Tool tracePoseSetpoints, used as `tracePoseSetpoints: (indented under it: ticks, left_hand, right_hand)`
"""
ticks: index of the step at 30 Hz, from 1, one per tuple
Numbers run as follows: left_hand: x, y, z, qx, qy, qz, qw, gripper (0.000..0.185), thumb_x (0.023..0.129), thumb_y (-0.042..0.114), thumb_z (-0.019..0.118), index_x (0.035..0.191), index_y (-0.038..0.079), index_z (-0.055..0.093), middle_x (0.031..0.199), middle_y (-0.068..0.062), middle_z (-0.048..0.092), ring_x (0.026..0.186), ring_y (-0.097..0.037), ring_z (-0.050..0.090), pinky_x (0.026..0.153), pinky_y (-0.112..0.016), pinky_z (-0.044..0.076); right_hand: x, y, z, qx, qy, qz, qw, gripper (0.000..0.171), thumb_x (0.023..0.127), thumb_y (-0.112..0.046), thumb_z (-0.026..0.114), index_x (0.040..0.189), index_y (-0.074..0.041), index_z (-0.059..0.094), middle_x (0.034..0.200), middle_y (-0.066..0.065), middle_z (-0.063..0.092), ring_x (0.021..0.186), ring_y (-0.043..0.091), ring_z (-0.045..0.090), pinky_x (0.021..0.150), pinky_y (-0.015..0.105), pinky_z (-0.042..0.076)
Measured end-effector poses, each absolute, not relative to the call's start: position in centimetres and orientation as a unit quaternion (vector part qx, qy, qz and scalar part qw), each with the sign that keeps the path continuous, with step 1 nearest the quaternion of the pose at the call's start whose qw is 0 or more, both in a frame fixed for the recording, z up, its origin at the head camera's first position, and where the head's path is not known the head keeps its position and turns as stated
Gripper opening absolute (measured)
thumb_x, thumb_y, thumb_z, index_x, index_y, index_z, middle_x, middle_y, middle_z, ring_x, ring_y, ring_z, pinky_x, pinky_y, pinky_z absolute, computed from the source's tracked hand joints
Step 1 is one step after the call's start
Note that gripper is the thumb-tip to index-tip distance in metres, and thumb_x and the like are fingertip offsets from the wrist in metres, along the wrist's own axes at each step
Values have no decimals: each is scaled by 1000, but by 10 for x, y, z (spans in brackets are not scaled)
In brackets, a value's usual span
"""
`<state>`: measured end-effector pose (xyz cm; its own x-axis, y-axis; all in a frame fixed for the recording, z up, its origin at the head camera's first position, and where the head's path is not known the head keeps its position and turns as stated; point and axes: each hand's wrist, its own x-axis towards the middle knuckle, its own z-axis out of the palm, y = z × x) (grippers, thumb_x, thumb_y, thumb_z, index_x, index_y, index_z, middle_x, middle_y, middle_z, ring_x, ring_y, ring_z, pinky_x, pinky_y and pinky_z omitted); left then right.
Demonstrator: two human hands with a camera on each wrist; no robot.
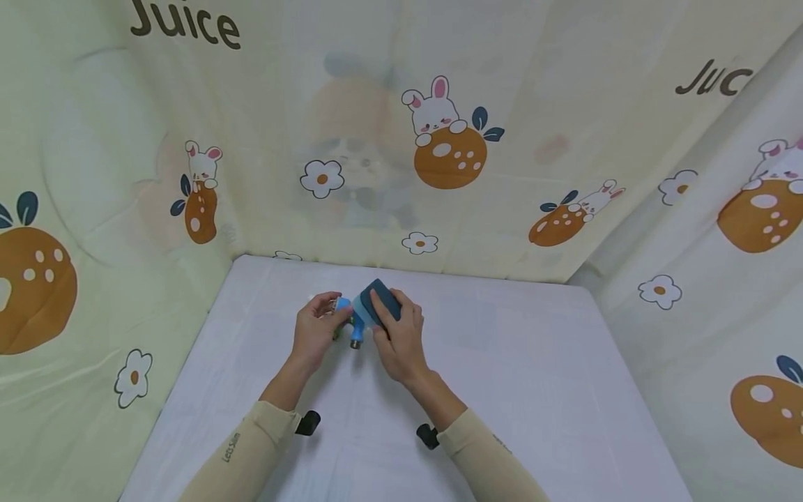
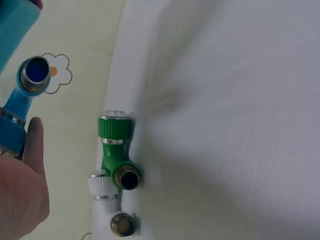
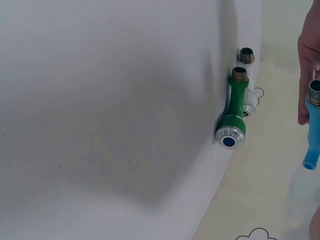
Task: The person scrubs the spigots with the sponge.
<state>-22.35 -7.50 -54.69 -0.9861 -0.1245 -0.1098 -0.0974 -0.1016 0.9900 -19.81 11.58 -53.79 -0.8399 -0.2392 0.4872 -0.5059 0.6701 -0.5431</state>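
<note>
Over the middle of the white table (image 1: 502, 390) my left hand (image 1: 316, 329) grips a blue pipe valve (image 1: 355, 330) with a metal threaded end (image 2: 33, 75). My right hand (image 1: 399, 339) holds a dark teal block (image 1: 383, 302), like a sponge, and presses it against the valve's upper part. On the table just under the hands lies a green valve (image 2: 118, 150) with a brass end, and a white valve (image 2: 104, 192) lies beside it. The right wrist view shows the same green valve (image 3: 235, 107) and white valve (image 3: 248, 75), with the blue valve (image 3: 313, 130) hanging at the right edge.
Pale cloth printed with rabbits, oranges and flowers (image 1: 448, 153) hangs close behind and on both sides of the table. The table's back edge (image 1: 401, 268) runs just beyond the hands. Small black clips (image 1: 307, 422) sit on both beige sleeves.
</note>
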Motion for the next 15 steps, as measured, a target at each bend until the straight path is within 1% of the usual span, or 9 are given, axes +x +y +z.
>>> tracePoseSetpoints:
  ticks: [3, 4, 8, 11, 13, 15]
  left_hand:
    - [-225, -75, -546, 98, -644, -759, 4, 36, 93, 16, 80, 127, 14, 69, 119, -9, 67, 96, -14, 65, 74, -23, 58]
    - [-226, -75, -545, 100, -632, -769, 1, 36, 94, 15, 79, 128, 13, 68, 117, -6, 68, 95, -13, 65, 74, -23, 58]
    - [-227, -73, -542, 100, -581, -807, -16, 41, 97, 20, 76, 133, 5, 65, 106, 4, 75, 91, -6, 71, 76, -22, 59]
    - [-227, -74, -540, 99, -537, -838, -29, 38, 99, 31, 73, 124, 3, 68, 91, 8, 73, 76, 0, 64, 66, -15, 51]
    - [-226, -75, -539, 94, -501, -859, -42, 37, 101, 40, 68, 115, 6, 70, 87, 9, 69, 73, 0, 59, 64, -14, 50]
    - [-225, -76, -538, 80, -463, -880, -61, 37, 104, 45, 61, 108, 9, 68, 89, 6, 65, 75, -3, 56, 68, -15, 51]
  right_hand:
    - [-194, 115, -540, 254, -879, 354, 193, 60, 99, -23, 48, 158, -32, 44, 164, 14, 33, 135, 38, 37, 102, 57, 38]
    - [-193, 114, -542, 267, -878, 345, 196, 60, 99, -23, 48, 158, -32, 45, 164, 14, 33, 134, 37, 38, 101, 56, 38]
    - [-193, 111, -545, 299, -876, 303, 225, 58, 98, -23, 52, 156, -29, 49, 161, 18, 36, 131, 36, 41, 97, 53, 40]
    - [-193, 109, -544, 303, -875, 287, 243, 58, 97, -22, 54, 154, -28, 52, 160, 19, 37, 130, 37, 41, 97, 53, 40]
    - [-193, 108, -542, 300, -876, 287, 247, 58, 97, -22, 54, 154, -27, 52, 160, 19, 36, 130, 37, 41, 98, 53, 41]
    - [-192, 108, -542, 295, -876, 289, 248, 58, 97, -22, 54, 155, -27, 52, 159, 20, 36, 130, 38, 41, 98, 54, 41]
